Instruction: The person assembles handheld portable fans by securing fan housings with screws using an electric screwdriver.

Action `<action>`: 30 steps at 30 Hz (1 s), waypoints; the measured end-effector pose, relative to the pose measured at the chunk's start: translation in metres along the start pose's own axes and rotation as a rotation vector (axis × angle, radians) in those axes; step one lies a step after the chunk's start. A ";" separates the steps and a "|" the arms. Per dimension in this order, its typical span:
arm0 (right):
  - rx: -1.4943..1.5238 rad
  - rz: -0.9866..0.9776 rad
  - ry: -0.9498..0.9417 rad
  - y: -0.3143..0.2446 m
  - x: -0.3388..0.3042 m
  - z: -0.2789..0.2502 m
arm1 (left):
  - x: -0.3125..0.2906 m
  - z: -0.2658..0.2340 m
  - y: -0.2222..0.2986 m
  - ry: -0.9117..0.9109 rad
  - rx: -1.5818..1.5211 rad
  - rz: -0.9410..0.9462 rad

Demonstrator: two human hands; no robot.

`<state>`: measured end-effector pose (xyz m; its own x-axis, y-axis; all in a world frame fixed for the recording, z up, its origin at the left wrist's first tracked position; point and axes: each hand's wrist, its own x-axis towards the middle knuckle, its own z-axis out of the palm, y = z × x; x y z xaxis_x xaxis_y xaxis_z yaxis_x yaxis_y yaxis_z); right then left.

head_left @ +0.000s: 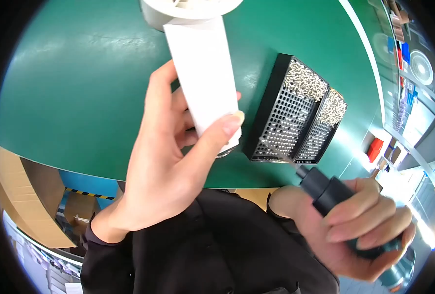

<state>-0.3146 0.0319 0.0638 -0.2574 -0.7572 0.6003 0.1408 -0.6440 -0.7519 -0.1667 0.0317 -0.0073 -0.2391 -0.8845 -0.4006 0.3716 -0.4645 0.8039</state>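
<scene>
My left hand (171, 152) is closed round a white tapered plastic piece (205, 73), its thumb pressed on the near end. At the far end of this piece is a round white part (193, 10), cut off by the top edge. A little metal shows under the near end. In my right hand (359, 230) is an electric screwdriver (332, 191), fingers wrapped round its dark body. Its thin bit points up and left, over the near edge of a black screw tray (266, 112). Whether the bit touches the tray or carries a screw I cannot tell.
Loose silver screws (305, 81) are heaped at the far end of the tray's two compartments, with several seated in the holes. The green table (80, 98) has a curved near edge. Cardboard boxes (26, 196) stand below it at the left. A red bin (375, 149) shows far right.
</scene>
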 end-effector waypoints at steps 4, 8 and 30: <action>-0.038 0.468 -0.538 -0.020 0.017 0.002 | -0.008 -0.009 0.000 0.059 0.015 0.009; -0.250 0.612 -0.777 -0.036 0.035 0.000 | -0.004 -0.004 -0.002 0.019 0.024 0.025; 0.172 0.508 -1.068 0.013 0.026 0.001 | -0.006 -0.003 -0.004 -0.017 0.005 0.030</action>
<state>-0.3191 0.0038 0.0704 0.7783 -0.5845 0.2292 0.1440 -0.1892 -0.9713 -0.1636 0.0383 -0.0095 -0.2432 -0.8970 -0.3691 0.3745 -0.4379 0.8173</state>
